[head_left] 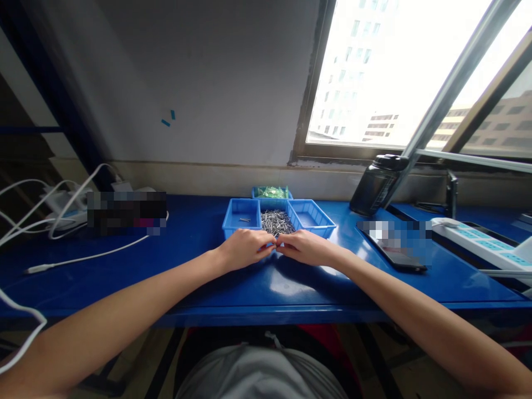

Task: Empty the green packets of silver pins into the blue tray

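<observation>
My left hand and my right hand meet fingertip to fingertip at the near edge of the middle bin. Both are closed in a pinch; whatever sits between the fingertips is too small to make out. Just beyond them lies a heap of small metal screw-like pieces in the middle blue bin. On the left stands a blue bin with a few of the same pieces in it. To the right is another blue bin whose bare floor shows.
Behind the bins is a small blue bin with green plastic packets. A black bottle, a phone and a white power strip are on the right. White cables run across the blue table at left.
</observation>
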`<state>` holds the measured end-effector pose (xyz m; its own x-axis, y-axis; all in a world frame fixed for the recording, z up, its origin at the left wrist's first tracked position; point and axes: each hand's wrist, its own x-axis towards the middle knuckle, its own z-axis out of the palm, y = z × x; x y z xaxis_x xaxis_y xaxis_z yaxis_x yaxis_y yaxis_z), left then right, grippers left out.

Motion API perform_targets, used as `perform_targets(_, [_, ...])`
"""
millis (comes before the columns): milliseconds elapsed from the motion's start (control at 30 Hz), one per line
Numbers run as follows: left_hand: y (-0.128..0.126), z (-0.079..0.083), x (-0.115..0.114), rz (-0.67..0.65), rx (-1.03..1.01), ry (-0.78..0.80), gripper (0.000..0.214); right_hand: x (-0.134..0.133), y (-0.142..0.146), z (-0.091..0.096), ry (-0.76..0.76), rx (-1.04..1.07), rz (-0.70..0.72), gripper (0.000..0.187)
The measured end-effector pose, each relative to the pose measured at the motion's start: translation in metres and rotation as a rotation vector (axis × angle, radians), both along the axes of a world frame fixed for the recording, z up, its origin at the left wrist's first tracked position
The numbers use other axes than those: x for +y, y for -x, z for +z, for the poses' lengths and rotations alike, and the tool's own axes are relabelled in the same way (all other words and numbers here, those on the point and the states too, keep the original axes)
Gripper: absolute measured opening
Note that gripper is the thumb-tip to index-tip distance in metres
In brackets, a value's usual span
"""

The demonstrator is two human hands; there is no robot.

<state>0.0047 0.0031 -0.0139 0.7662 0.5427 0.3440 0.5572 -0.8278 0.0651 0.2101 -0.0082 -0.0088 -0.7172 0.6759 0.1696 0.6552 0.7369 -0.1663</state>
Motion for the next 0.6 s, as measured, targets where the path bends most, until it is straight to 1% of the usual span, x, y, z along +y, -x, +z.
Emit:
perform_targets(200, [-0.0010, 0.0013, -0.0004, -0.063, -0.058, 0.106, 0.015, 0.0019, 0.0006, -0.0037, 0.029, 0.033, 0.029, 0.019])
perform_targets(300, [-0.0019, 0.0036, -0.0038, -0.060, -0.091, 0.149, 0.011, 0.0023, 0.0000, -0.0024, 0.024, 0.029, 0.036, 0.019])
perform_targets(400, [-0.0020, 0.0049, -0.0057, -0.039, -0.096, 0.192, 0.009, 0.0024, -0.0012, 0.0001, 0.018, 0.016, 0.003, 0.020])
perform_targets(500, [-0.0012, 0.0040, -0.0042, -0.019, -0.083, 0.206, 0.007, 0.0018, -0.0023, 0.0025, 0.027, 0.016, -0.030, 0.021])
perform_targets(600, [-0.0005, 0.0023, -0.0011, -0.020, -0.064, 0.186, 0.010, 0.0007, -0.0027, 0.0038, 0.033, 0.028, -0.032, 0.020])
